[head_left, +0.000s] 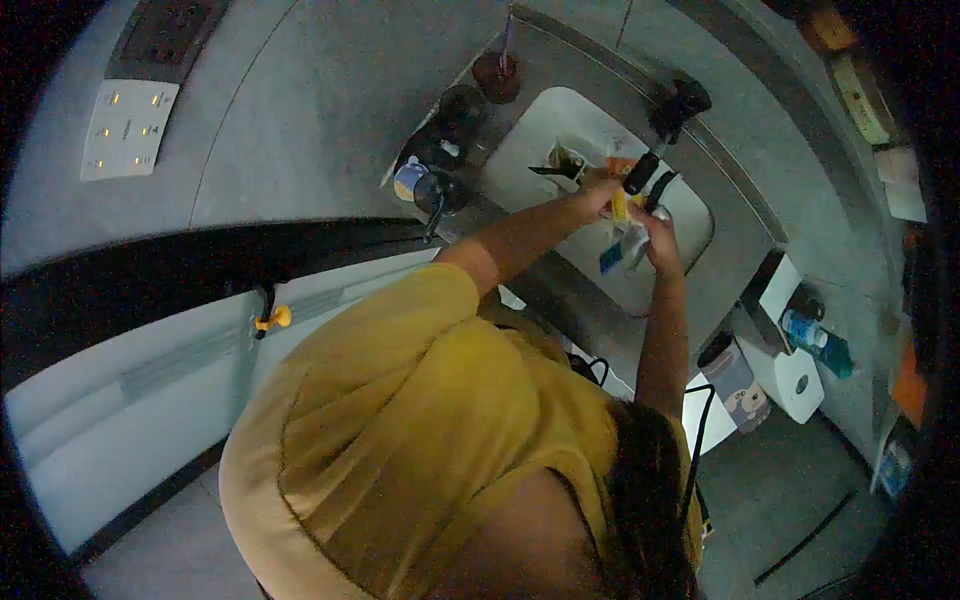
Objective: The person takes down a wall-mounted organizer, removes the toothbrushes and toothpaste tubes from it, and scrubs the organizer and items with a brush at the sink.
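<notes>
The sink sits in the counter. Measured from its middle, where the left grip is, the right grip is near at four o'clock. Around the sink, the tap stands between one and two, a cup at eleven, a jar at nine. Farther out: a bottle at four, a panel at nine.

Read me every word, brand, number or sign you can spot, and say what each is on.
None can be read.
White panel: marks beside the lights, too small.
Bottle label: too blurred.
Pale box, upper right: any print too blurred.
Blue item near the right hand: no readable lettering.
</notes>
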A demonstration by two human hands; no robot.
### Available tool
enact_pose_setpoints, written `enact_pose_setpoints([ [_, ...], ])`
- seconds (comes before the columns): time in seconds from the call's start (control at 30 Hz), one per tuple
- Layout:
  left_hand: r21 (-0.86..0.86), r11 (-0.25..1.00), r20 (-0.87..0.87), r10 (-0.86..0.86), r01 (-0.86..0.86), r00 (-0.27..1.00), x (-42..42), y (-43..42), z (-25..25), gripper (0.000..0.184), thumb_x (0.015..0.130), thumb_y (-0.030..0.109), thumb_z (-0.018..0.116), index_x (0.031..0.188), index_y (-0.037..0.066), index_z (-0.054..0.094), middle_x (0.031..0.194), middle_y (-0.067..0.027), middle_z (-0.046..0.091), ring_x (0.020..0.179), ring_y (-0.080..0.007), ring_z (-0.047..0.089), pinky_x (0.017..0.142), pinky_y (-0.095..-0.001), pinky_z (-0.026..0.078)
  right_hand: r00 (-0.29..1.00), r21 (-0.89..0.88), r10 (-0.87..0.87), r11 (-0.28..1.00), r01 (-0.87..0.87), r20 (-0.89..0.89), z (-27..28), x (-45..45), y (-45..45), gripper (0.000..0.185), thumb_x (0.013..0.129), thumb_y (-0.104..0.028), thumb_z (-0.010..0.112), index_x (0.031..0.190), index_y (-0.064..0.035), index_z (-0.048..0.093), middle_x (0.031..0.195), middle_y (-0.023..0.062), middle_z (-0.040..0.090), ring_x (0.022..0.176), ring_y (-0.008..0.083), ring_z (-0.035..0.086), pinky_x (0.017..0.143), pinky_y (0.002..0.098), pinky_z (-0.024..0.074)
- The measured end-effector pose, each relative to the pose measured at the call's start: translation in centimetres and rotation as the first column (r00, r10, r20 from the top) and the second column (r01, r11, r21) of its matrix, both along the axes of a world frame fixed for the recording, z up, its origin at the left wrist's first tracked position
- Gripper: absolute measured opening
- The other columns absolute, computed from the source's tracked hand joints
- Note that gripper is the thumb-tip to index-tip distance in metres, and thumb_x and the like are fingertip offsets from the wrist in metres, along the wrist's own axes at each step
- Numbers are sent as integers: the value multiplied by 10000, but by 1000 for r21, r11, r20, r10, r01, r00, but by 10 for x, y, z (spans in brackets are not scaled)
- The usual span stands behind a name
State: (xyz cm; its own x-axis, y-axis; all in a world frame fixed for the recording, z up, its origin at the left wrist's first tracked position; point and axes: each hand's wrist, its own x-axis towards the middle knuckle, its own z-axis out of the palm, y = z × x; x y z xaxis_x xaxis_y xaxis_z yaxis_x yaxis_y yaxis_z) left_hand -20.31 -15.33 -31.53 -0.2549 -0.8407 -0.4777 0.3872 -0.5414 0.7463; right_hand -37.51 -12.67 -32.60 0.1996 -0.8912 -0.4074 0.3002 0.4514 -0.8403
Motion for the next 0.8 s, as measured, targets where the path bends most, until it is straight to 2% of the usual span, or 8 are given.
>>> enact_pose_setpoints([
  [0.07,210,976,-173,88,-51,981,14,-13,-14,336,730,268,693,938,37,565,860,-61,601,693,-198,601,634,-348,489,991,196,126,971,-134,53,10,-4,8,313,738,-148,680,980,15,570,911,67,602,817,164,572,753,289,431],
  [0.1,209,977,-174,90,-53,981,14,-9,-15,336,730,268,693,938,37,565,860,-61,601,693,-198,601,634,-348,489,938,39,326,945,-324,-119,15,-6,8,359,736,-196,692,987,26,567,899,65,608,845,146,566,824,293,397],
  [0.23,106,984,75,133,-140,988,33,7,32,363,724,257,700,942,19,535,825,-98,604,689,-205,615,566,-335,506,816,170,431,902,-396,-384,34,-2,12,603,683,-269,744,1100,69,471,987,123,614,947,159,539,967,308,267],
  [0.3,72,984,104,153,-161,983,42,18,69,379,710,228,709,965,17,523,827,-107,604,677,-199,615,547,-320,512,859,162,460,887,-432,-227,26,-7,10,725,661,-300,756,1156,88,395,1005,145,608,959,166,539,976,311,256],
  [0.5,-189,976,423,-17,107,906,89,17,128,459,690,158,709,1068,49,471,933,-110,590,777,-189,616,536,-303,540,748,105,357,926,-363,-560,85,13,28,1049,573,-318,814,1280,137,186,935,187,596,936,208,557,799,306,439],
  [0.6,-315,938,451,14,145,892,116,15,187,505,677,80,706,1108,36,446,968,-104,577,813,-195,605,597,-311,537,844,-90,349,905,-417,-407,58,2,24,507,661,-250,761,1015,43,547,884,87,616,794,158,587,789,284,436],
  [0.77,-556,821,627,312,130,713,195,10,268,483,645,96,728,1034,-17,467,917,-95,570,762,-165,589,616,-268,513,975,-38,108,992,-117,-192,41,-14,31,239,701,-178,681,862,-17,606,791,31,614,718,127,560,656,287,433],
  [0.8,-580,802,649,350,141,676,213,7,272,467,648,99,727,1024,-10,473,917,-88,571,757,-164,589,617,-261,511,894,-80,71,990,-118,-443,54,-15,36,239,699,-193,674,852,-21,610,792,33,615,720,122,555,618,300,431],
])
